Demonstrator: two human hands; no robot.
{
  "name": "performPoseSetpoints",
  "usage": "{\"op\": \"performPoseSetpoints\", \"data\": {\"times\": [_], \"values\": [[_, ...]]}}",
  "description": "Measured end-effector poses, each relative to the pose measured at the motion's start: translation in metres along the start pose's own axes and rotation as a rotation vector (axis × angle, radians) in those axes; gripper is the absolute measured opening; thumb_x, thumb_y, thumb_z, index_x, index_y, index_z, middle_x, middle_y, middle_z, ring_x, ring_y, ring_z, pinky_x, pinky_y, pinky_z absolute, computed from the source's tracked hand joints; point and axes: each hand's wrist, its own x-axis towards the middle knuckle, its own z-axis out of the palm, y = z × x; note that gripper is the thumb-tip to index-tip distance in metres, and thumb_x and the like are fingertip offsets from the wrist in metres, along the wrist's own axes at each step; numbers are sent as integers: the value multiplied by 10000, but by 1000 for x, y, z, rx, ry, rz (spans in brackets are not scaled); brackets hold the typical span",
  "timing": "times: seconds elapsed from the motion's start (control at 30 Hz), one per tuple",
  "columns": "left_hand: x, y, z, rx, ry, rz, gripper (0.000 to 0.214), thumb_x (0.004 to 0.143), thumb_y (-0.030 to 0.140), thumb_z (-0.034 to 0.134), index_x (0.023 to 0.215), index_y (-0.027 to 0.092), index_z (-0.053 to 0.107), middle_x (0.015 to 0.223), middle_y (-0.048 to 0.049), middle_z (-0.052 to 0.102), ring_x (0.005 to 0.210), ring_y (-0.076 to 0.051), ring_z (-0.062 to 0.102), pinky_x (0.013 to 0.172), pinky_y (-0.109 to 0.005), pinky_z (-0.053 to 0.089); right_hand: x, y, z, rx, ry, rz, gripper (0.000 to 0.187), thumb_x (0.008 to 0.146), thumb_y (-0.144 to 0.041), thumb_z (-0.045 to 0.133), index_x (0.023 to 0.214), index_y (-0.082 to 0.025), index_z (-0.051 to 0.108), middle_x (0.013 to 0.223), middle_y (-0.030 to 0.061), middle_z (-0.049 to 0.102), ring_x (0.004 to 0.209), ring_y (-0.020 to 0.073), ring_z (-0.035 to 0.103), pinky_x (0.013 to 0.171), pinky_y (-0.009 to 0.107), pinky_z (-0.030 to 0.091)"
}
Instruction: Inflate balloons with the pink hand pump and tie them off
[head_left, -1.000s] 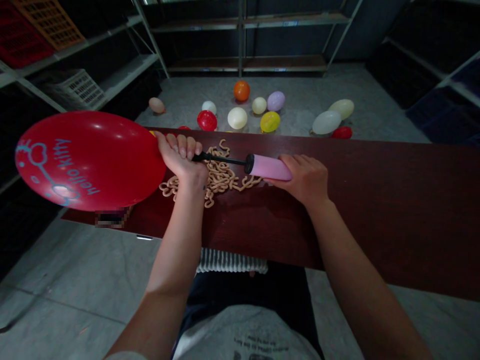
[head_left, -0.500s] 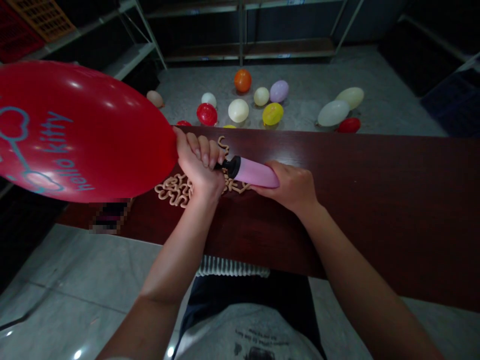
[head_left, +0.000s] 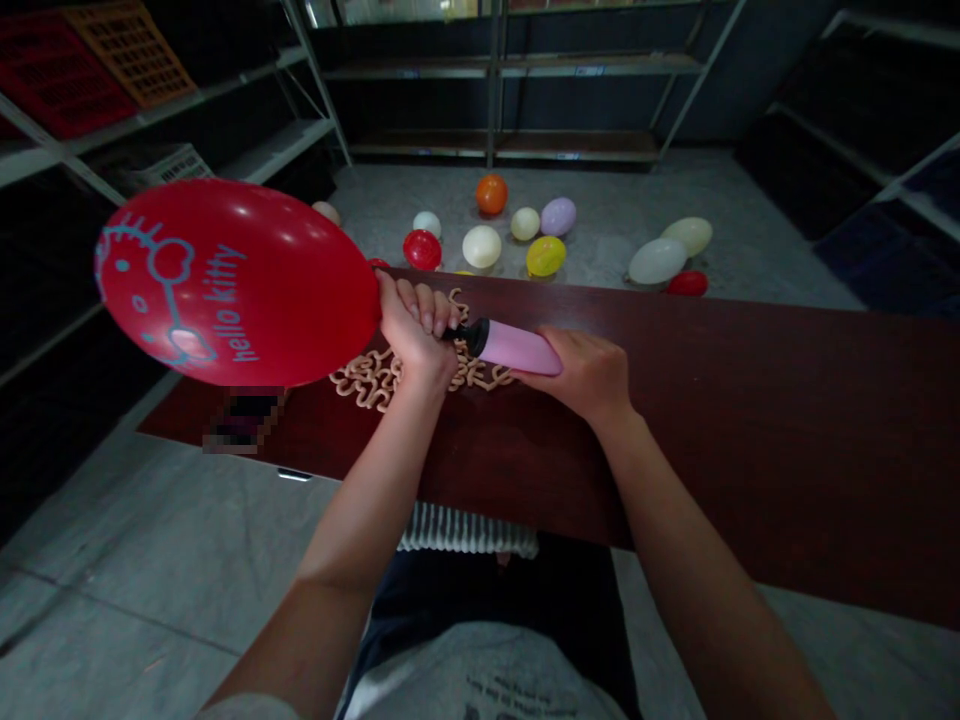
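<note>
My left hand has its fingers wrapped round the black end of the pink pump, red balloon right beside; my right hand grips the barrel, above the worktop!

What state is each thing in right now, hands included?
Pump: looks pushed nearly fully in
Left hand: closed around its black end
Right hand: closed around its pink barrel
Red balloon: inflated, against the left hand
Floor balloons: inflated
Curly tan pieces: loosely heaped, partly hidden
Dark object: pixelated, state unclear
</note>
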Motion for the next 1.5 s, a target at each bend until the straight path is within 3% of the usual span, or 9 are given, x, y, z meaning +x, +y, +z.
{"op": "performPoseSetpoints", "data": {"times": [0.17, 0.33, 0.53, 0.63, 0.8, 0.93, 1.23, 1.5], "values": [[5, 4, -3, -70, -1, -3, 562, 984, 508, 400, 555, 206, 199, 444, 80, 146, 341, -72, 153, 363, -240, 213, -3, 9, -3, -132, 57, -33, 655, 837, -713, 437, 1111, -160, 656, 891, 101, 706, 775, 206, 601, 689, 312, 313], [17, 11, -9, -114, 79, -15, 545, 1017, 459, 336, 567, 198, 175, 436, 73, 148, 332, -69, 163, 373, -229, 216, -4, 21, -4, -234, 90, -40, 620, 838, -701, 449, 1105, -181, 655, 880, 85, 696, 790, 208, 581, 702, 315, 312], [24, 23, -13, -148, 114, 10, 511, 1035, 394, 298, 584, 197, 160, 438, 70, 140, 334, -65, 157, 372, -221, 205, -8, 36, -18, -379, 139, -30, 593, 831, -696, 475, 1090, -195, 658, 930, 78, 703, 804, 205, 569, 706, 315, 303], [24, 27, -14, -128, 115, 36, 527, 1032, 440, 290, 580, 198, 167, 452, 71, 136, 341, -65, 160, 376, -216, 221, -10, 42, -23, -425, 178, -5, 576, 826, -686, 498, 1092, -200, 657, 925, 68, 703, 800, 199, 567, 709, 314, 303], [23, 28, -12, -108, 108, 69, 558, 1006, 515, 325, 566, 198, 192, 477, 72, 120, 355, -70, 152, 378, -225, 215, -9, 43, -22, -379, 210, -22, 574, 800, -685, 539, 1062, -189, 664, 877, 66, 701, 758, 188, 577, 681, 310, 315], [20, 27, -9, -95, 81, 69, 540, 1029, 408, 325, 546, 199, 202, 467, 68, 124, 347, -73, 147, 374, -238, 207, -8, 35, -19, -332, 222, -77, 542, 794, -671, 554, 986, -179, 680, 826, 68, 701, 698, 186, 587, 649, 312, 326], [-3, 8, 6, -116, -130, -17, 553, 1035, 315, 295, 505, 187, 203, 399, 49, 152, 312, -74, 152, 356, -255, 173, -1, -4, -10, -91, 30, -15, 575, 811, -679, 482, 977, -167, 687, 765, 73, 718, 620, 187, 608, 584, 292, 313], [-10, -2, 11, -63, -104, -61, 552, 1030, 341, 303, 521, 174, 172, 380, 49, 157, 296, -73, 169, 350, -244, 181, -2, -1, -7, -60, -11, -16, 527, 755, -645, 594, 966, -172, 687, 742, 76, 723, 603, 197, 627, 566, 295, 300]]}}
